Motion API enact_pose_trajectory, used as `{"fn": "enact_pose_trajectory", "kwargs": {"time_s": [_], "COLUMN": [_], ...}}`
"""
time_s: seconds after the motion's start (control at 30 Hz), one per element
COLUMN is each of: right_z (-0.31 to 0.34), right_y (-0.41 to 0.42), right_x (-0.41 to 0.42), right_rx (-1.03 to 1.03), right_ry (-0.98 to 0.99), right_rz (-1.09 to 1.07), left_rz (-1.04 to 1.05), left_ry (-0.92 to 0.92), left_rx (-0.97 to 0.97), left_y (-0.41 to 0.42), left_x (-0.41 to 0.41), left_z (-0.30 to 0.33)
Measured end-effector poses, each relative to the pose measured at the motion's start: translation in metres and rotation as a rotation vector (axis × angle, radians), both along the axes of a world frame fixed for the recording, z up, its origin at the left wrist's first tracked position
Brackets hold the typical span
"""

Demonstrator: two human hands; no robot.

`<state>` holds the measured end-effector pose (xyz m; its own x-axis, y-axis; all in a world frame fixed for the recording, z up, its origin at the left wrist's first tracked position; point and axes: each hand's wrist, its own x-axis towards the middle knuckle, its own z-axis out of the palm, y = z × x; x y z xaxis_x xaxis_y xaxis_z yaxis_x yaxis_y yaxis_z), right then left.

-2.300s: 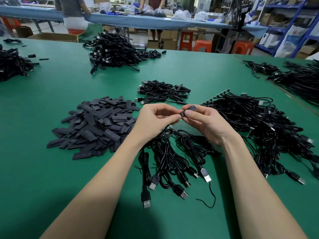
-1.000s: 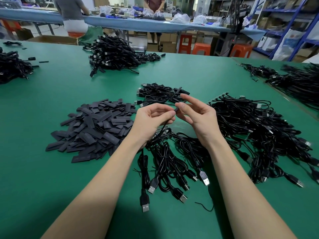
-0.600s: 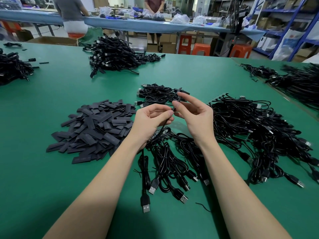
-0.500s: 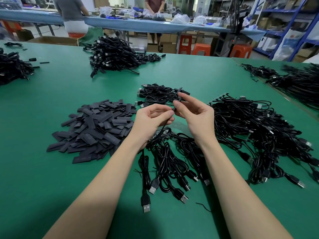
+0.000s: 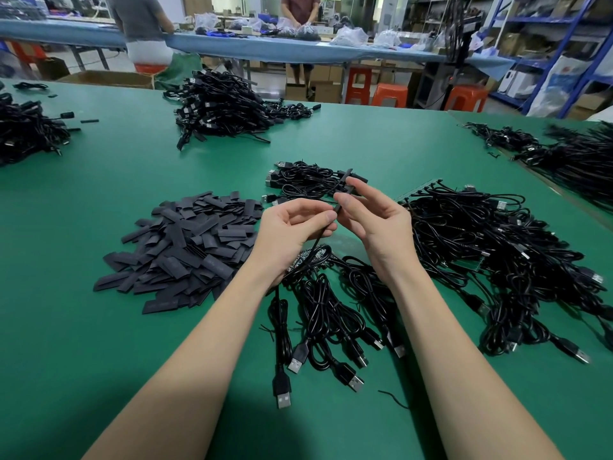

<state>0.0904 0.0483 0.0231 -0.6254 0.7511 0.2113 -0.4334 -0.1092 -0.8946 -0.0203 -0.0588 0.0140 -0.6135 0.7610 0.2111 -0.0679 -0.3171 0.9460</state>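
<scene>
Right of the heap of flat black sleeves, the left hand pinches a thin black cable, the right hand pinches a narrow black tube sleeve over its end, likely needing sliding further down.

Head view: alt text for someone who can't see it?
Left hand pinches a thin black cable, right hand a black sleeve at its end, above a green table. Sleeve pile left, cable heap right.

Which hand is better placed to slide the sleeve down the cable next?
Right, probably. The right hand pinches the sleeve itself, while the left hand grips the cable just below it, which suits steadying.
</scene>
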Motion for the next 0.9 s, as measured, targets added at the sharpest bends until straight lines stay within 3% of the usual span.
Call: {"fn": "enact_pose_trajectory", "kwargs": {"time_s": [0.33, 0.43, 0.57, 0.7, 0.9], "right_z": [0.003, 0.003, 0.008, 0.014, 0.027], "right_y": [0.001, 0.001, -0.002, 0.001, 0.022], "right_x": [0.002, 0.004, 0.006, 0.005, 0.016], "right_rx": [-0.110, -0.084, 0.149, 0.211, -0.105], "right_ry": [0.006, -0.190, -0.517, -0.579, -0.336], "right_rz": [0.160, 0.222, 0.357, 0.216, -0.177], "left_rz": [0.061, 0.142, 0.184, 0.201, 0.280], "left_ry": [0.074, 0.175, 0.189, 0.304, 0.416], "left_rx": [0.015, -0.003, 0.001, -0.075, -0.310], "left_y": [0.002, 0.004, 0.007, 0.007, 0.010], "left_x": [-0.003, -0.006, -0.007, -0.010, -0.011], "left_z": [0.004, 0.006, 0.007, 0.004, -0.004]}}
